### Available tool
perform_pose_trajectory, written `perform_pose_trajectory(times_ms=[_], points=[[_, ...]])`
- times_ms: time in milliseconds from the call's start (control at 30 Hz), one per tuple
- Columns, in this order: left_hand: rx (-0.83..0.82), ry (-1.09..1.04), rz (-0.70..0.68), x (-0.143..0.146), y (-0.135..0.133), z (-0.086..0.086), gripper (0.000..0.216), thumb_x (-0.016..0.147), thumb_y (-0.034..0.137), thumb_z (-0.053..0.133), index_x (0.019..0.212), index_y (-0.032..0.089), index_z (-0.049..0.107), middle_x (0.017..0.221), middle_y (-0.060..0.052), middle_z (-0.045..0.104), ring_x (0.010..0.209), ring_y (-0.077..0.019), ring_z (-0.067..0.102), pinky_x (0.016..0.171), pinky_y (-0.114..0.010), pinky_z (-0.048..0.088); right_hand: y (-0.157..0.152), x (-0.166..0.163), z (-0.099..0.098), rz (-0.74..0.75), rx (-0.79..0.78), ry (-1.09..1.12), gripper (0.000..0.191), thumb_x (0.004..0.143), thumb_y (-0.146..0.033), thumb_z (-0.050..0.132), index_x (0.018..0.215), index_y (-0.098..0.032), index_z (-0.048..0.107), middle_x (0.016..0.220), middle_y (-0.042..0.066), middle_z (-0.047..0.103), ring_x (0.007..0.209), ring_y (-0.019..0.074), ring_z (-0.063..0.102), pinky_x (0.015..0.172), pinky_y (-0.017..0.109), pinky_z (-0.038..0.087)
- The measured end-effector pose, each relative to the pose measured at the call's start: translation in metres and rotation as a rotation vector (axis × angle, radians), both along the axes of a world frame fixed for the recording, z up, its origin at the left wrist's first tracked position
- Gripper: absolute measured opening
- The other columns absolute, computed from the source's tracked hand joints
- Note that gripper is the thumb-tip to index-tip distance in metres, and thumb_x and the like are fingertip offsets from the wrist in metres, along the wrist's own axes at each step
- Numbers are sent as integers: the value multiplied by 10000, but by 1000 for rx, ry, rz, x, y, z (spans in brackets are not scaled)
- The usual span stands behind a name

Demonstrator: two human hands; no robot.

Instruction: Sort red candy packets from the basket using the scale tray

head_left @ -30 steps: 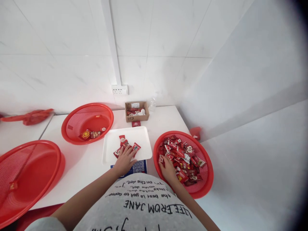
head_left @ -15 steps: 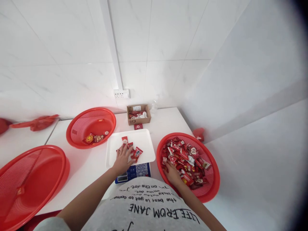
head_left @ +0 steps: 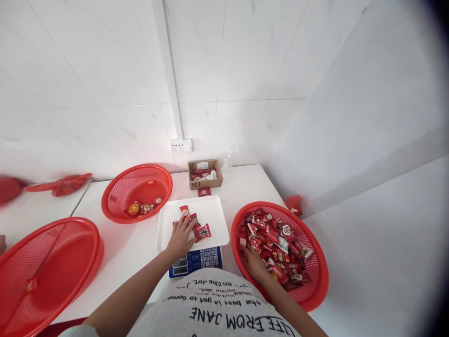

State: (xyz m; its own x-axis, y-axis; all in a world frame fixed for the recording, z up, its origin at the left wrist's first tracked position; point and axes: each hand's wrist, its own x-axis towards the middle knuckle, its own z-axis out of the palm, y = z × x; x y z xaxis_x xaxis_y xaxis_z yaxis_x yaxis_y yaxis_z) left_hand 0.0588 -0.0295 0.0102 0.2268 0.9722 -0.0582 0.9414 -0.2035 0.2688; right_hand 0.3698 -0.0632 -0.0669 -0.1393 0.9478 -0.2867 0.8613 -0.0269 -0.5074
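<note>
My left hand (head_left: 181, 236) lies over the white tray (head_left: 219, 210) of a digital scale (head_left: 198, 262), its fingers spread on several red wrapped candies. One candy packet (head_left: 202, 232) with dark lettering shows to the right of its fingers, and another packet (head_left: 184, 211) lies just beyond the fingertips. My right hand (head_left: 255, 264) reaches into the left side of a red plastic basket (head_left: 321, 276). That basket holds a heap of red wrapped candies (head_left: 277, 243). The right fingers dip among the packets, partly hidden, so what they grip, if anything, does not show.
A second red basket (head_left: 108, 187) with a few packets stands behind the tray to the left. Nearer left is a large red basket (head_left: 94, 243). A cardboard box (head_left: 206, 182) of packets sits by the wall. At the left edge, part of another person's hand (head_left: 2, 243) shows.
The whole view has shifted, so the scene sits slightly lower. Both hands stay in nearly the same places. Another person's hand now shows at the left edge.
</note>
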Motion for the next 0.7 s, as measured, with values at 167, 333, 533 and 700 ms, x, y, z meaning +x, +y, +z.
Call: perform_pose_trajectory(times_ms=[167, 333, 533, 700], points=[[-6, -28, 14, 6, 5, 3, 515, 841, 298, 441, 1340, 194, 369, 1429, -96, 345, 1351, -276, 182, 1063, -551, 157, 0, 0, -2, -24, -21, 2, 491, 746, -143, 461, 1232, -154, 522, 1319, 113, 484, 1197, 215, 459, 994, 332, 337], [-14, -4, -15, 14, 11, 1, 544, 853, 504, 382, 1319, 224, 405, 1415, -76, 373, 1347, -302, 181, 1057, -583, 119, 1, 1, -4, -41, -33, 27, 488, 741, -143, 478, 1227, -124, 525, 1347, 143, 445, 1241, 240, 414, 1009, 352, 320], [-39, 47, 6, 17, 28, 0, 662, 819, 602, 356, 1356, 215, 355, 1457, -92, 287, 1355, -323, 134, 1063, -569, 93, 2, 1, -7, -27, -42, -17, 493, 748, -161, 480, 1239, -151, 515, 1352, 123, 444, 1244, 223, 412, 1013, 336, 323], [-50, 38, 120, 14, 35, 1, 743, 804, 584, 402, 1405, 182, 234, 1492, -125, 159, 1364, -314, 85, 1062, -554, 106, 1, 3, -11, -36, -30, 20, 481, 748, -162, 477, 1226, -146, 528, 1349, 132, 445, 1244, 237, 412, 1009, 350, 330]])
